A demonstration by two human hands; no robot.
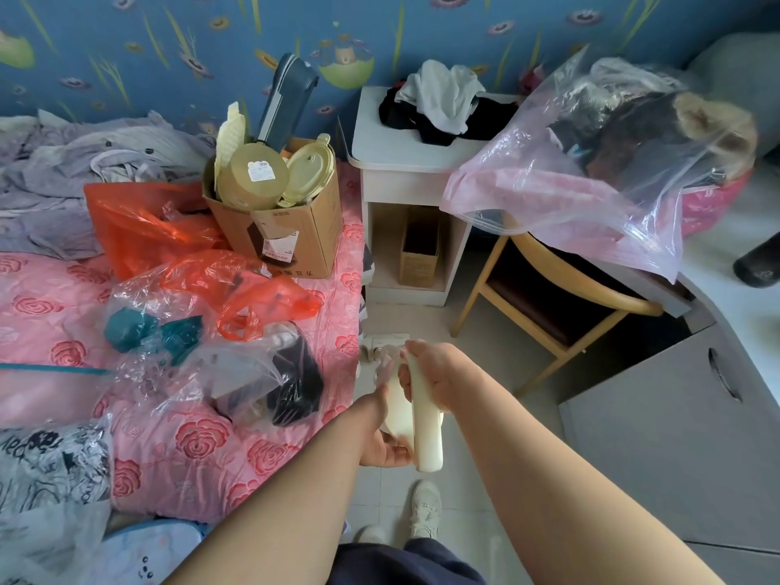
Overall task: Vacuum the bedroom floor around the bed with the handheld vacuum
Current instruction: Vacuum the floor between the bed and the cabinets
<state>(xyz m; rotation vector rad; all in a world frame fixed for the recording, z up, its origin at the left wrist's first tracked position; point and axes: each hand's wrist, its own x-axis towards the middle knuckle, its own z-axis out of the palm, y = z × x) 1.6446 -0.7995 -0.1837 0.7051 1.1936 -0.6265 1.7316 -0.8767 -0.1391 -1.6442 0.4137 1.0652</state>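
1. The pink rose bed (253,437) is on the left.
2. The left hand (385,447) curls under the white vacuum (427,432), which points at the floor (498,420) beside the bed.
3. The right hand (437,373) wraps its handle.
4. The cleaning looks under way; next, I think, push forward.

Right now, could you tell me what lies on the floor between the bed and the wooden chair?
The head view shows the vacuum, gripped by the left hand and right hand, its floor head resting on otherwise bare tiles.
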